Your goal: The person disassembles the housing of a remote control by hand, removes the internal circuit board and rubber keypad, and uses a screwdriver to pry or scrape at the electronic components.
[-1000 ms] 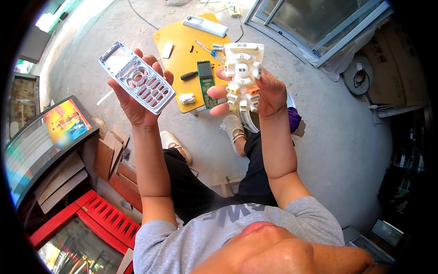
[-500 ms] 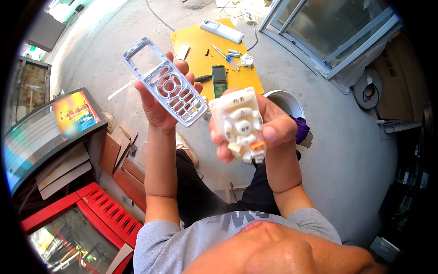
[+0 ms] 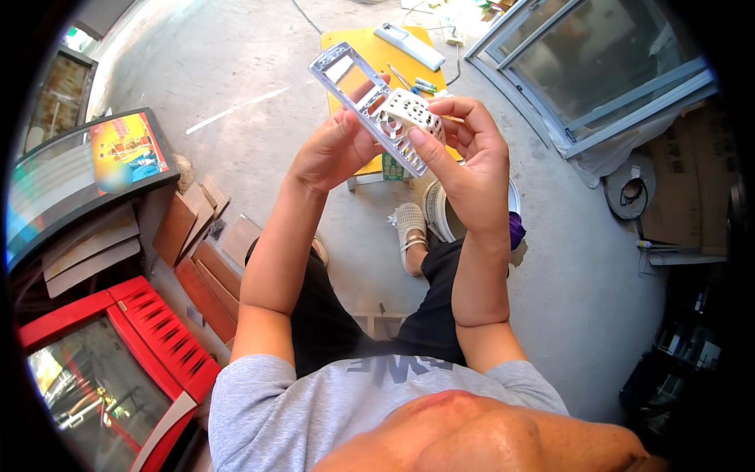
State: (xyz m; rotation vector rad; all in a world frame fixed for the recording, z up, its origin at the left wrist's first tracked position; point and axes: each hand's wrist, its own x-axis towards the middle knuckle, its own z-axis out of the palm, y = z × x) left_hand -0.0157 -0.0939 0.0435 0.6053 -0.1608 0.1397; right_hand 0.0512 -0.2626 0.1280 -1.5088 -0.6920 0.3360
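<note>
A silver-grey remote control front shell (image 3: 373, 105), with a window opening and key holes, is held by its left edge in my left hand (image 3: 334, 149). My right hand (image 3: 480, 173) grips a white rubber keypad (image 3: 410, 108) between thumb and fingers. The keypad's underside with black contact dots faces up. It lies over the key-hole part of the shell, tilted; whether its keys sit in the holes I cannot tell. Below the shell, a green circuit board (image 3: 393, 167) shows in part at the near edge of a yellow stool (image 3: 336, 39).
On the stool are a white remote cover (image 3: 409, 46), a screwdriver-like tool and small batteries (image 3: 425, 85). A white bucket (image 3: 435, 206) stands by my right foot, with a purple bag (image 3: 516, 230) beside it. Wooden boards (image 3: 206, 275) and a red-framed cabinet (image 3: 161, 346) are at left.
My right hand has turned the keypad over and brought it up against the shell. Both hands have moved farther out, the left one also rightward. The view has shifted slightly.
</note>
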